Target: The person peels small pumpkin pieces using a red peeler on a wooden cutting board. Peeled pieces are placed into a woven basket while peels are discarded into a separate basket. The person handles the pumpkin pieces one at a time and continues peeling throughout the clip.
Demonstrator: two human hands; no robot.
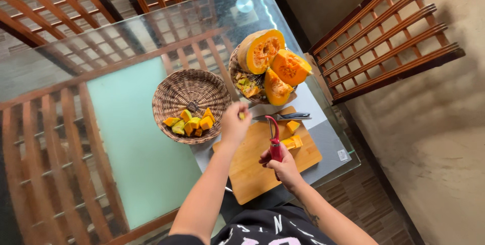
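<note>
Left hand (235,123) pinched shut on a small pumpkin piece (242,116), raised beside the rim of the near basket (174,89); right hand (284,166) gripping a red-handled peeler (274,141) upright over the cutting board (255,169). Near basket holds peeled pumpkin chunks (192,123) at its front edge; far basket (234,68) holds peel scraps (246,86) and three big cut pumpkin sections (275,65). Knife (285,116) and a few orange cubes (292,135) lie on the board, all on the glass surface (126,139).
</note>
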